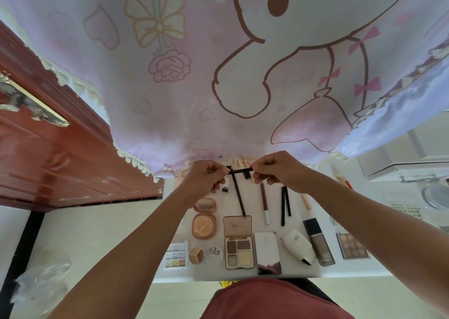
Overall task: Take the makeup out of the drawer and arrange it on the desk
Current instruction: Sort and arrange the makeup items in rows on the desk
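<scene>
A thin black makeup pencil [240, 170] is held level just below the centre of the frame, above the far end of the open white drawer [301, 275] and just under the fringed edge of the pink cartoon cloth [194, 87] covering the desk. My left hand [206, 176] pinches its left end and my right hand [277, 169] pinches its right end, fingertips curled onto the barrel. It looks light, stiff and smooth — likely to roll or shed a cap — so I judge the mid-barrel the safest hold, while palettes, compacts and a foundation bottle [319, 243] lie in the drawer below.
</scene>
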